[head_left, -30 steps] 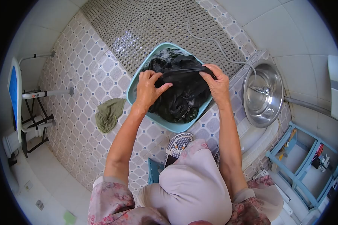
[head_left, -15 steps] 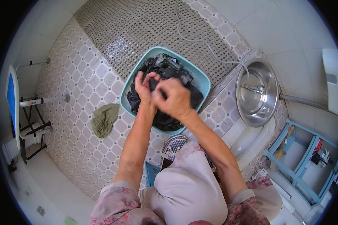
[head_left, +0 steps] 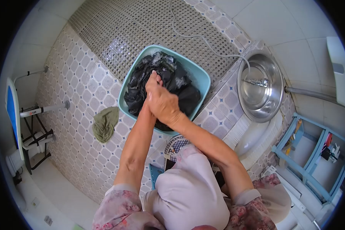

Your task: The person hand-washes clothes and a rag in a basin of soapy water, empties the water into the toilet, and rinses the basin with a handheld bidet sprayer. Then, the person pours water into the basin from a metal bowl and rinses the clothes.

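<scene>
A light teal basin (head_left: 205, 73) stands on the floor before me, with wet dark clothes (head_left: 138, 82) bunched inside it and some suds on them. Both hands are over the basin, above the clothes. My left hand (head_left: 153, 81) points forward with its visible fingers stretched out; part of it is covered. Wrapped across its palm and wrist is my right hand (head_left: 165, 104), its fingers closed around it. No cloth shows in either hand.
A crumpled olive-green cloth (head_left: 105, 123) lies on the tiled floor left of the basin. At the right are a steel bowl (head_left: 253, 109) with a hose (head_left: 218, 54), a squat toilet (head_left: 253, 140) and a blue rack (head_left: 308, 168). A perforated mat (head_left: 103, 23) lies beyond; a folding seat (head_left: 12, 111) stands left.
My right hand has moved down and left and closed around my left hand. Earlier the two hands were more apart, the left one with its fingers spread and curled. The view has shifted slightly.
</scene>
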